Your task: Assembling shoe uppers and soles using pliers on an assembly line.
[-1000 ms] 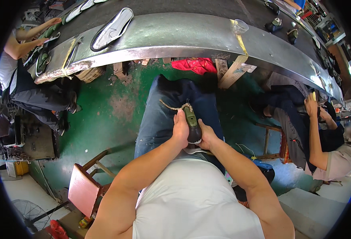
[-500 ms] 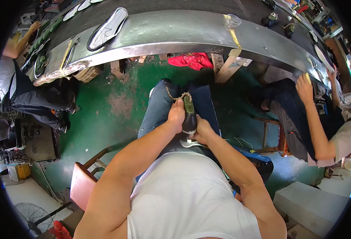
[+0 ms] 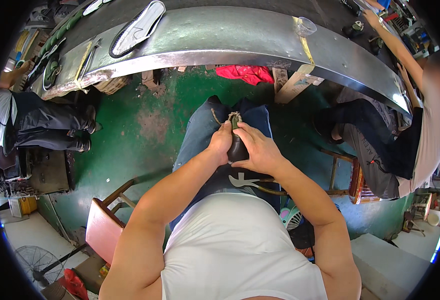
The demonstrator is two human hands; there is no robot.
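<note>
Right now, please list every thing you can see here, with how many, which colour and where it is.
shoe: one, dark with an olive top, on the lap, between both hands
laces: tan, loose at the shoe's far end
hand tool: one, pale metal, on the lap near the belly
bench: one long grey metal surface, across the top
shoe sole: one, white with a dark rim, on the bench, left of middle
red cloth: one, under the bench edge
wooden chair: one, reddish seat, lower left
floor fan: one, grey, bottom left corner
co-workers: two seated, one far left, one far right
left hand: on the shoe's left side
right hand: gripping the shoe's right side
</note>
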